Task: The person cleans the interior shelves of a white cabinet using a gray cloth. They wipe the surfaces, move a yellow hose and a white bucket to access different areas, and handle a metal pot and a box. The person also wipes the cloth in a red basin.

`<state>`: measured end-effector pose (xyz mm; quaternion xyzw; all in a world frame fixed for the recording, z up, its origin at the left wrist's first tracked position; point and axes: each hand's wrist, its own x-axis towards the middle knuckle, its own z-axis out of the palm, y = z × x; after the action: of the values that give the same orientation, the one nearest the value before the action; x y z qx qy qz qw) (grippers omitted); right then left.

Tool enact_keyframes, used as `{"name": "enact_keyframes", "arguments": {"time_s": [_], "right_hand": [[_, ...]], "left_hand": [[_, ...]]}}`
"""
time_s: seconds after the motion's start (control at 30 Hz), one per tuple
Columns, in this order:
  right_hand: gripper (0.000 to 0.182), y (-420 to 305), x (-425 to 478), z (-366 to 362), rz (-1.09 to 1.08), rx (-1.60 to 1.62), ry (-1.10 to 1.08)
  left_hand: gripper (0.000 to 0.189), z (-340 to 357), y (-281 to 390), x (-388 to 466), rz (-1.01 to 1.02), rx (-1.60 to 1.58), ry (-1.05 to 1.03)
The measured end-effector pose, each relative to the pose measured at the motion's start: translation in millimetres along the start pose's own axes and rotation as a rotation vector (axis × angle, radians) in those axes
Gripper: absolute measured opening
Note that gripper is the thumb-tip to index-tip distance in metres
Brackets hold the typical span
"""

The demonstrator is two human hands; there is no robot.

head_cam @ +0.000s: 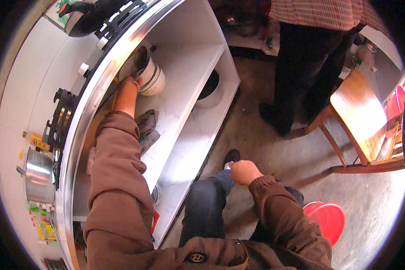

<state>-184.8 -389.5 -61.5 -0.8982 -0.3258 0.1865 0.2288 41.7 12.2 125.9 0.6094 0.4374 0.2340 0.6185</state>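
My left hand (pixel 131 83) reaches into the upper shelf space of a white cabinet under the counter. It grips a white plastic bucket (pixel 154 79) with dark bands near the rim; my fingers are partly hidden there. The bucket leans, its dark mouth turned towards the counter side. Below it on the same shelf (pixel 173 114) lies a dark, crumpled item (pixel 146 123) that I cannot identify. My right hand (pixel 245 172) hangs over my bent knee, fingers curled in, with nothing visible in them.
A round white container (pixel 211 96) with a dark inside stands on the lower shelf. Overhead runs the counter's shiny metal edge (pixel 84 125), with a steel pot (pixel 39 175) and black kettle (pixel 87 17) above. A person (pixel 303 67) stands ahead near a wooden chair (pixel 357 111). A red bucket (pixel 327 219) is at my right.
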Motion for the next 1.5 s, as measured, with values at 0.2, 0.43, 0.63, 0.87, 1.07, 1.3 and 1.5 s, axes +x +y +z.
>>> {"name": "enact_keyframes", "arguments": {"time_s": [0.2,0.43,0.63,0.87,1.07,1.3,1.5], "right_hand": [[0.026,2,10,4,0.006,0.040,-0.045],[0.027,-2,14,2,-0.002,0.020,-0.064],[0.023,4,10,3,-0.022,-0.001,-0.032],[0.023,-1,5,4,-0.033,-0.041,-0.041],[0.024,-2,11,8,-0.098,0.021,-0.009],[0.028,6,13,24,-0.078,-0.099,-0.049],[0.030,2,10,26,-0.087,-0.054,0.002]], "left_hand": [[0.060,28,8,-44,0.243,0.289,-0.056],[0.055,20,-5,-9,0.403,0.365,-0.078],[0.051,-14,-47,-7,0.398,0.262,-0.110],[0.057,-9,-46,-13,-0.232,-0.302,-0.236],[0.069,-15,-50,42,-0.330,-0.413,-0.348],[0.057,-1,-47,36,-0.602,-0.604,-0.284],[0.056,-5,-51,23,-0.586,-0.605,-0.298]]}}
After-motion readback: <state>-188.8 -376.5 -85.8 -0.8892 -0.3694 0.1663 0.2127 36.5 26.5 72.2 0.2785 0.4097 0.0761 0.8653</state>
